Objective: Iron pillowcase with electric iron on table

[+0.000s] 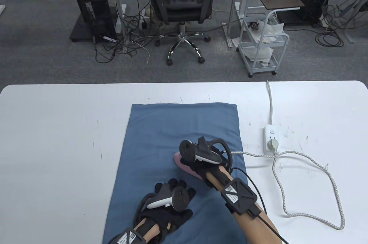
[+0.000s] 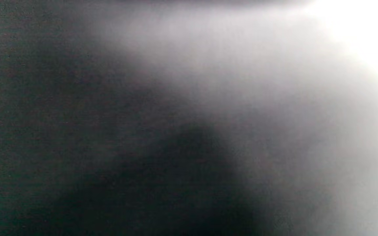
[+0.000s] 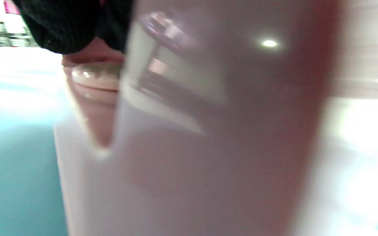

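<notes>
A blue pillowcase [image 1: 161, 140] lies flat on the white table [image 1: 51, 140], long side running away from me. My right hand [image 1: 201, 157] grips a pink electric iron [image 1: 184, 165] that sits on the pillowcase's right half; the hand covers most of it. The right wrist view shows the iron's pink body [image 3: 208, 131] up close and blurred, with gloved fingers [image 3: 67, 23] at the top left. My left hand [image 1: 169, 201] rests flat, fingers spread, on the near part of the pillowcase, left of the iron. The left wrist view is dark and blurred.
The iron's braided cord [image 1: 302, 169] loops across the table on the right to a white power strip [image 1: 271, 139], whose cable [image 1: 270, 100] runs off the far edge. An office chair [image 1: 181, 11] and a white cart [image 1: 263, 45] stand beyond the table.
</notes>
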Demonstrator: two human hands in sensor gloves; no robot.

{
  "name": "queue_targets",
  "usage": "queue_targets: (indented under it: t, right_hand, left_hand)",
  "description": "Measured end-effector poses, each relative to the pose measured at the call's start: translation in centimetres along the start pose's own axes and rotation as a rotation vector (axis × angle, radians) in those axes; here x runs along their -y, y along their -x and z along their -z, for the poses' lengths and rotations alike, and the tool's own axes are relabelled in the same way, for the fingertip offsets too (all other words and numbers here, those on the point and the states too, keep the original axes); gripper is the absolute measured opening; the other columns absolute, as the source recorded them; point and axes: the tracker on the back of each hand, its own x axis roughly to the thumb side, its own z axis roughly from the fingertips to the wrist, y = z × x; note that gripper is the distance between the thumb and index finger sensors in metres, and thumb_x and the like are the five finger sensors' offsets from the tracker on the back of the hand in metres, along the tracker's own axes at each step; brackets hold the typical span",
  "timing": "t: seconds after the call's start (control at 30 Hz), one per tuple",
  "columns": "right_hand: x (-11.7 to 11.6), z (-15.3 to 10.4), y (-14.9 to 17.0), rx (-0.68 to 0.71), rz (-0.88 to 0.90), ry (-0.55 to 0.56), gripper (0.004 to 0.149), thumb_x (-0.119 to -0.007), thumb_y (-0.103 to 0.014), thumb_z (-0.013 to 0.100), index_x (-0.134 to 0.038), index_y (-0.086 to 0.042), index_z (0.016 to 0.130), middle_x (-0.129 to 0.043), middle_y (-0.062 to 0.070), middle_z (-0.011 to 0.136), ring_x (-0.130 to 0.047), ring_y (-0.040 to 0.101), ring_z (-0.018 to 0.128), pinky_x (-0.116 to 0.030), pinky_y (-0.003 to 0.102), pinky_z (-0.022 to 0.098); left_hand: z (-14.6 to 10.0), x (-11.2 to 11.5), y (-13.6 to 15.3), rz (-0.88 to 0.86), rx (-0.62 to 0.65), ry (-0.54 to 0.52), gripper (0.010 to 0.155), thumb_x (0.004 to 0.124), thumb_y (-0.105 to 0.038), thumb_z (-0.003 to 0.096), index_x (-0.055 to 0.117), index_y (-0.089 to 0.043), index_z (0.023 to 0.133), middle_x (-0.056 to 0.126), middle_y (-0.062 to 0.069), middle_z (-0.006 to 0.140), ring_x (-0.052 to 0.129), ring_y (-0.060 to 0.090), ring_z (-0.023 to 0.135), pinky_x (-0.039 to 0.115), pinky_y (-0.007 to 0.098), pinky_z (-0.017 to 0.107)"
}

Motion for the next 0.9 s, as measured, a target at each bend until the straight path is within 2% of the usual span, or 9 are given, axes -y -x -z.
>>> queue_targets:
  t: [0.1, 0.2, 0.3, 0.43, 0.57, 0.67, 0.8, 0.9]
  right_hand:
    - [0.1, 3.1, 1.3, -0.118, 0.009, -0.004, 0.063, -0.076, -0.053, 0.044, -0.07, -0.011, 0.091, -0.091, -0.007, 0.049, -0.095, 0.005, 0.026, -0.093, 0.034, 0.034]
    - [0.1, 4.1, 1.7, -0.154, 0.023, -0.01, 0.063, -0.076, -0.053, 0.044, -0.07, -0.011, 0.091, -0.091, -0.007, 0.049, -0.095, 0.005, 0.026, -0.093, 0.034, 0.034]
    - [0.4, 3.8, 1.7, -0.123, 0.049, 0.003, 0.063, -0.078, -0.053, 0.043, -0.072, -0.011, 0.09, -0.093, -0.007, 0.048, -0.096, 0.006, 0.025, -0.093, 0.034, 0.033]
    - [1.1, 1.1, 0.0, 0.009, 0.048, 0.073, 0.063, -0.078, -0.053, 0.043, -0.072, -0.012, 0.09, -0.094, -0.008, 0.048, -0.097, 0.005, 0.025, -0.094, 0.034, 0.034]
    - [1.0, -2.0, -2.2, 0.16, 0.051, 0.02, 0.063, -0.078, -0.053, 0.043, -0.072, -0.012, 0.091, -0.094, -0.007, 0.049, -0.097, 0.006, 0.026, -0.094, 0.034, 0.035]
    - [0.4, -3.0, -3.4, 0.222, 0.012, -0.019, 0.063, -0.078, -0.052, 0.043, -0.072, -0.013, 0.091, -0.094, -0.007, 0.05, -0.097, 0.006, 0.027, -0.093, 0.035, 0.035]
    - [0.2, -2.0, -4.1, 0.199, 0.003, -0.018, 0.063, -0.076, -0.053, 0.044, -0.07, -0.013, 0.092, -0.093, -0.008, 0.05, -0.096, 0.006, 0.027, -0.093, 0.035, 0.035]
    - [0.2, 0.9, -3.8, 0.134, -0.004, 0.003, 0.063, -0.076, -0.053, 0.044, -0.07, -0.012, 0.092, -0.092, -0.008, 0.049, -0.095, 0.005, 0.026, -0.093, 0.034, 0.035]
  left_hand:
    - [0.0, 0.0, 0.0, 0.0, 0.0, 0.0, 0.073, 0.034, -0.063, 0.048, -0.018, -0.045, 0.096, -0.036, -0.005, 0.098, -0.037, 0.029, 0.091, -0.017, 0.066, 0.061]
    - [0.0, 0.0, 0.0, 0.0, -0.001, 0.0, 0.073, 0.034, -0.063, 0.0479, -0.019, -0.045, 0.095, -0.036, -0.005, 0.098, -0.037, 0.029, 0.091, -0.017, 0.066, 0.061]
    - [0.0, 0.0, -0.1, 0.001, -0.001, -0.001, 0.073, 0.034, -0.063, 0.0479, -0.019, -0.045, 0.096, -0.036, -0.005, 0.098, -0.036, 0.029, 0.091, -0.017, 0.066, 0.061]
    - [0.0, 0.0, 0.0, 0.002, -0.002, -0.001, 0.073, 0.033, -0.063, 0.0479, -0.019, -0.045, 0.095, -0.036, -0.005, 0.098, -0.036, 0.029, 0.091, -0.017, 0.066, 0.061]
    - [0.0, 0.0, 0.0, 0.001, -0.001, -0.001, 0.073, 0.034, -0.063, 0.0479, -0.019, -0.045, 0.096, -0.036, -0.005, 0.098, -0.037, 0.029, 0.091, -0.017, 0.066, 0.061]
    - [0.0, 0.0, 0.0, 0.001, -0.001, -0.001, 0.073, 0.033, -0.063, 0.048, -0.019, -0.045, 0.096, -0.036, -0.005, 0.098, -0.037, 0.028, 0.091, -0.017, 0.066, 0.061]
    - [0.0, 0.0, -0.1, 0.0, 0.0, 0.0, 0.073, 0.033, -0.063, 0.048, -0.019, -0.045, 0.095, -0.036, -0.005, 0.098, -0.037, 0.028, 0.091, -0.017, 0.066, 0.061]
    - [0.0, 0.0, -0.1, 0.0, 0.0, 0.0, 0.073, 0.034, -0.063, 0.048, -0.019, -0.045, 0.096, -0.036, -0.005, 0.098, -0.037, 0.029, 0.091, -0.017, 0.066, 0.061]
